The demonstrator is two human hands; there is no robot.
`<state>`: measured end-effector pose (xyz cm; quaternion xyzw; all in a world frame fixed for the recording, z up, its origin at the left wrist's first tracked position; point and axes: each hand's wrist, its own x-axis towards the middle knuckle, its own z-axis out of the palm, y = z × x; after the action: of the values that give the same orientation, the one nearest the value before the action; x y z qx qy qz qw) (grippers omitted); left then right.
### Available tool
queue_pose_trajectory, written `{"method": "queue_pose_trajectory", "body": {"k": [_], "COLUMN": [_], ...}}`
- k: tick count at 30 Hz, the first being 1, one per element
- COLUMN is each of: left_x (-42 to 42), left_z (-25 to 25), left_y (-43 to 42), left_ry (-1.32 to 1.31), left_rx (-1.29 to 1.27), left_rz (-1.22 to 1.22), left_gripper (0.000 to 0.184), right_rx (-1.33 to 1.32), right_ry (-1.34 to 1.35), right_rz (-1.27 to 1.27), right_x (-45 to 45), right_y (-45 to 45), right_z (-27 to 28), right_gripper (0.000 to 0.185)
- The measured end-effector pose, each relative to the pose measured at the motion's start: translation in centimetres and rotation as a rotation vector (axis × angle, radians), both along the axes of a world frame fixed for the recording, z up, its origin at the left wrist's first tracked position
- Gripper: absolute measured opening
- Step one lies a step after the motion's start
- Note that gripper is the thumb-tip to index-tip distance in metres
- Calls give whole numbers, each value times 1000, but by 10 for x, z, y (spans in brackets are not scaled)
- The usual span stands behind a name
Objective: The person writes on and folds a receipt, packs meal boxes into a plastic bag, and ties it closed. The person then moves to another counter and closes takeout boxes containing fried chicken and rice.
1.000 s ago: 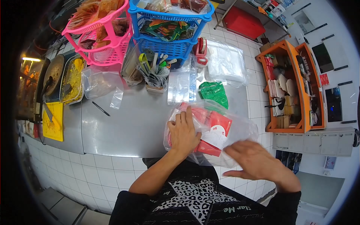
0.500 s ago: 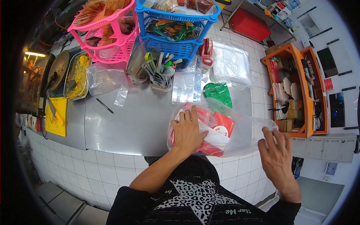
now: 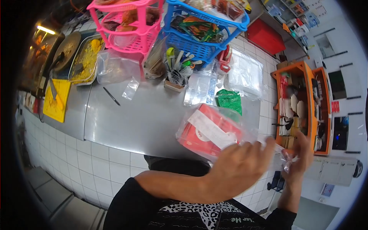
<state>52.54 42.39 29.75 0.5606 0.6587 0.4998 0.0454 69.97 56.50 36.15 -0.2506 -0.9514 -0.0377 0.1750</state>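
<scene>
A clear plastic bag (image 3: 251,128) lies at the table's front right with a red box (image 3: 195,140) inside, a white paper strip (image 3: 210,129) across its top. My left hand (image 3: 245,165) has its fingers curled over the bag's right part; its fingertips are hidden. Farther right, my right hand (image 3: 298,155) closes on the bag's gathered open end. Just behind the bag sits a green packet (image 3: 229,100).
Blue (image 3: 207,28) and pink (image 3: 128,38) basket racks stand at the back. Nearby are a pen holder (image 3: 174,85), a stack of clear bags (image 3: 245,73) and a black pen (image 3: 111,96). A yellow board (image 3: 57,109) carries a knife at left.
My left hand has moved right, off the bag's contents to its gathered end. The red box now lies flatter with its paper strip showing. My right hand has drawn the bag's mouth together.
</scene>
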Motion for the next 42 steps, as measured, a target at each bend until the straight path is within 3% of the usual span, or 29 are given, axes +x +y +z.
{"method": "queue_pose_trajectory", "body": {"k": [2,3,6,8,11,14,17,19,22,23,27,29,31,32,33,35,36,37,39,41,42], "left_x": [11,9,3,9,-18,-62,-24,4,28,23,9,11,14,15,16,16,18,21,25,26,26], "left_z": [1,6,15,2,-30,-89,-161,-175,-201,-209,-199,-201,-206,-212,-215,-219,-219,-218,-217,-214,-211], "left_y": [16,22,28,26,-4,-34,-24,-8,11,14,24,26,27,27,29,33,33,34,31,34,36], "left_ry": [-171,-235,-348,-307,-377,-307,-308,-283,-122,-288,-269,-243,-220,-211,-204,-175,-129,-63,200,-168,-355], "left_rx": [132,98,103,239,139,-87,-277,-240,-271,-237,-109,-96,-121,-140,-150,-169,-180,-193,-201,-170,-151], "left_rz": [-87,-129,-194,-137,-304,-339,-206,-101,33,7,130,133,62,5,-43,-132,-172,-204,-238,-288,-302], "left_gripper": [50,54,62,63,79,117,133,132,136,112,75,74,73,72,72,71,70,70,67,74,77], "right_rx": [-588,-717,-1170,-1293,-1259,-1457,-1471,-1471,-1219,-1136,-1035,-982,-775,-578,-449,-817,-839,-858,-575,-1033,-1077], "right_ry": [0,64,308,269,99,349,355,328,178,62,-327,-305,10,306,488,388,324,258,89,364,453], "right_rz": [-70,119,169,113,222,-36,146,170,295,305,327,333,238,134,238,100,84,69,151,45,8], "right_x": [-19,-30,-50,-37,-35,-48,-59,-75,-87,-97,-87,-68,-42,-30,-27,-39,-45,-50,-52,-36,-39], "right_y": [-3,1,-14,3,31,3,-15,-35,-74,-96,-116,-99,-79,-70,-52,-42,-39,-36,-31,-47,-55], "right_z": [-7,-15,-29,-38,-31,-17,-38,-54,-105,-113,-111,-90,-82,-91,-113,-143,-154,-165,-183,-219,-219], "right_gripper": [61,62,59,48,27,16,16,17,22,25,32,41,55,65,79,75,73,71,66,57,51]}}
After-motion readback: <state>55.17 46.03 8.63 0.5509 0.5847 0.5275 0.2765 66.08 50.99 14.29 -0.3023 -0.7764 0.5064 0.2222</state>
